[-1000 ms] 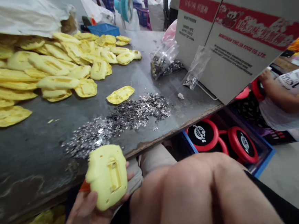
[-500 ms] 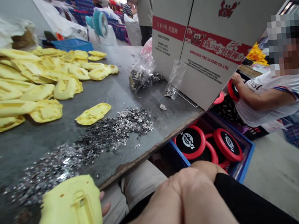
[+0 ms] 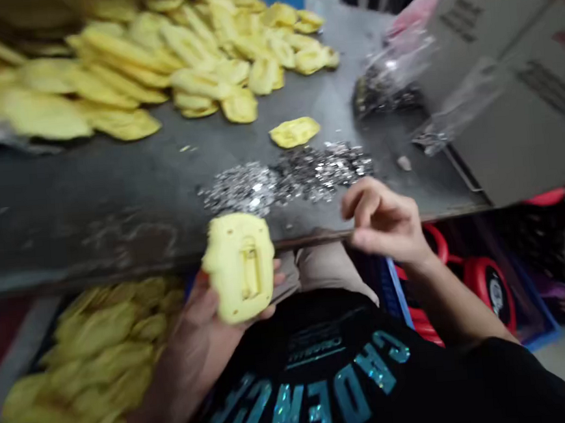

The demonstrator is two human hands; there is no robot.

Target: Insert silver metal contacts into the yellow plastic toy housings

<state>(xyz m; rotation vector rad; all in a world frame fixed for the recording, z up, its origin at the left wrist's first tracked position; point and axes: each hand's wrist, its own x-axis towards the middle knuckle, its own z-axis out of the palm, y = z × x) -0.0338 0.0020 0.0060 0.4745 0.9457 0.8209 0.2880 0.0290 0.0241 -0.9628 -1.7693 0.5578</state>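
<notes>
Two hands: left gripping yellow shell, palm hidden; right half-curled, contents unclear.

I am standing in a workshop, or maybe a small factory. The long grey worktable tells me this: its top is stained and scuffed. Many yellow plastic shells, all of similar kind, are heaped on its far left side, and small shiny pieces lie loose in the middle. More yellow parts fill the space below, near left. At right stand a big carton and, lower, a blue crate of red-rimmed discs.
</notes>
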